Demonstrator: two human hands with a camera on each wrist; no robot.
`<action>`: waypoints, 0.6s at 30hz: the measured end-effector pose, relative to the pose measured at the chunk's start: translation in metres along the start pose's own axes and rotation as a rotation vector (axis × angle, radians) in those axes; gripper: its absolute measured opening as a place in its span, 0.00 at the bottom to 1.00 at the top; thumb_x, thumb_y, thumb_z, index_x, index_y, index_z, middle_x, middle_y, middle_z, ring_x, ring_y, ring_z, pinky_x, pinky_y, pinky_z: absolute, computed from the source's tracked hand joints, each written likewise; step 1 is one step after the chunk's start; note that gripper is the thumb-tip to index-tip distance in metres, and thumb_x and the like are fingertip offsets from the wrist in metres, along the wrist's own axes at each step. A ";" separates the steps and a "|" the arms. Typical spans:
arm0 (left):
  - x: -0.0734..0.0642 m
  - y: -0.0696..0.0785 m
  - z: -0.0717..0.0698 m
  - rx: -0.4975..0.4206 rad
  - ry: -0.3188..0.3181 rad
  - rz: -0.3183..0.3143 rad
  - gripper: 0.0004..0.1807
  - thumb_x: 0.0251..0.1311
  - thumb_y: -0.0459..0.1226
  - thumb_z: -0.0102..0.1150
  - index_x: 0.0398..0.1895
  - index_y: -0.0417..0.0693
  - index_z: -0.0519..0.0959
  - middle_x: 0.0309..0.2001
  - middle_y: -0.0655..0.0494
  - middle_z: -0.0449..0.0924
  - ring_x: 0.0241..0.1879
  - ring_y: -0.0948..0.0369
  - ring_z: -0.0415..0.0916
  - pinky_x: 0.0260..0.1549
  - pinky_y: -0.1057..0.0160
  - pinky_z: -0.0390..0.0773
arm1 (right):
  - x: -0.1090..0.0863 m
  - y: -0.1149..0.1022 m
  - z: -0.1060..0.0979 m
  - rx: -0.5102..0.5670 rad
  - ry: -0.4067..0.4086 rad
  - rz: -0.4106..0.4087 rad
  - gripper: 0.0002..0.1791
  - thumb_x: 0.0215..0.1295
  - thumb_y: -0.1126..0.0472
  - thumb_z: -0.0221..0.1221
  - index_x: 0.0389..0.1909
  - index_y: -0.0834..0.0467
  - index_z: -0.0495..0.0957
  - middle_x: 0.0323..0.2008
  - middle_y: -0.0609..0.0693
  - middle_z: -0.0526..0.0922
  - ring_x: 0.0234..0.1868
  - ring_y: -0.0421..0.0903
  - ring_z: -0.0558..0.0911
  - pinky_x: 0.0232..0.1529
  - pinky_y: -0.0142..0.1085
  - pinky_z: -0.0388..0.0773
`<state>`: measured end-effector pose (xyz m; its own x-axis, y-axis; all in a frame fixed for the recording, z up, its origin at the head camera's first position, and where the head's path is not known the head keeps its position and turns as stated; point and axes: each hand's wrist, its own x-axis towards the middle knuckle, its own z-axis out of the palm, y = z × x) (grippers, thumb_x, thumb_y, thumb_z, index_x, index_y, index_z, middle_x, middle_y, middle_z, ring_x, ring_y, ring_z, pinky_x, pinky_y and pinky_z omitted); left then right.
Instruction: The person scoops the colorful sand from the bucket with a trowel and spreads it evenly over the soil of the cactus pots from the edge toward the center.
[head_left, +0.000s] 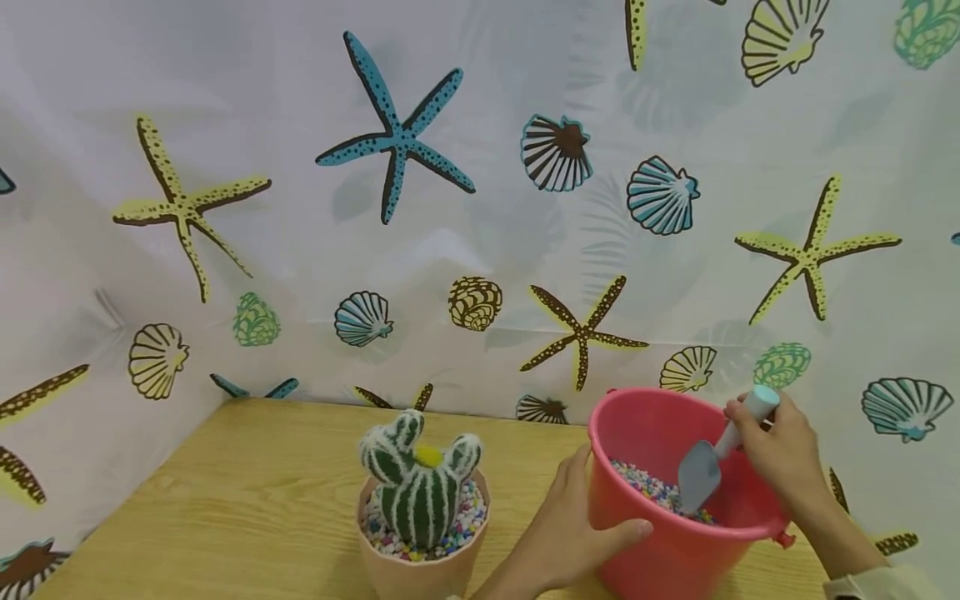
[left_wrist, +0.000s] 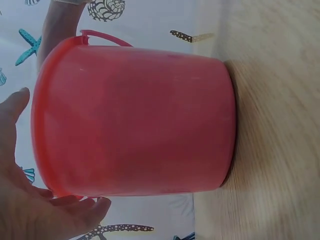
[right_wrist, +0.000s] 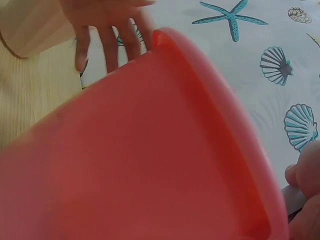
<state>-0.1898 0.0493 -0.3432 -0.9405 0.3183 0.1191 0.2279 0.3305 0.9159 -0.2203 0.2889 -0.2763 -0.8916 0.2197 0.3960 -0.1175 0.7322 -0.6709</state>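
A pinkish-red bucket [head_left: 660,554] stands on the table at the right, with small multicoloured pebbles [head_left: 647,485] inside. My right hand [head_left: 783,450] grips the pale blue handle of a small hand trowel [head_left: 699,477] over the bucket's far right rim. The trowel's grey-blue blade points down into the bucket, its tip at the pebbles. Against the bucket's left side rests my left hand [head_left: 570,529], fingers extended and thumb spread along the outer wall. In the left wrist view the fingers of this hand [left_wrist: 30,200] touch the bucket near its rim.
Left of the bucket, a peach-coloured pot [head_left: 420,575] holds a knitted-looking green cactus [head_left: 422,504] with a yellow flower, set in coloured pebbles. The wooden table [head_left: 247,492] meets a white backdrop [head_left: 480,242] printed with starfish and shells.
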 end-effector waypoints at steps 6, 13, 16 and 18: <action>0.016 0.000 0.001 -0.014 0.031 0.111 0.59 0.43 0.62 0.69 0.76 0.66 0.43 0.69 0.55 0.57 0.63 0.54 0.64 0.53 0.49 0.76 | 0.001 0.004 0.001 -0.040 -0.026 0.018 0.21 0.71 0.53 0.50 0.50 0.68 0.67 0.42 0.67 0.77 0.38 0.55 0.78 0.31 0.32 0.74; 0.027 0.001 -0.002 -0.011 0.049 0.147 0.62 0.39 0.59 0.73 0.75 0.66 0.43 0.71 0.58 0.56 0.62 0.56 0.65 0.49 0.57 0.79 | 0.004 0.010 0.001 -0.128 -0.126 -0.050 0.20 0.72 0.54 0.49 0.47 0.70 0.64 0.40 0.68 0.76 0.43 0.64 0.77 0.38 0.47 0.78; 0.029 0.003 -0.003 0.005 0.044 0.154 0.63 0.38 0.58 0.75 0.75 0.67 0.44 0.70 0.58 0.57 0.63 0.56 0.65 0.49 0.58 0.79 | 0.004 0.012 0.000 -0.174 -0.143 -0.047 0.21 0.72 0.53 0.49 0.46 0.71 0.64 0.39 0.68 0.77 0.41 0.63 0.78 0.36 0.48 0.78; 0.029 0.004 -0.003 0.041 0.045 0.154 0.63 0.38 0.58 0.75 0.76 0.66 0.44 0.72 0.58 0.55 0.65 0.54 0.64 0.50 0.56 0.79 | 0.005 0.012 0.001 -0.189 -0.132 -0.041 0.21 0.71 0.53 0.50 0.45 0.71 0.65 0.38 0.68 0.77 0.40 0.62 0.78 0.35 0.46 0.77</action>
<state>-0.2166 0.0572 -0.3350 -0.9038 0.3283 0.2746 0.3793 0.3169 0.8693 -0.2268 0.2978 -0.2831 -0.9386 0.1107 0.3266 -0.0814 0.8492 -0.5217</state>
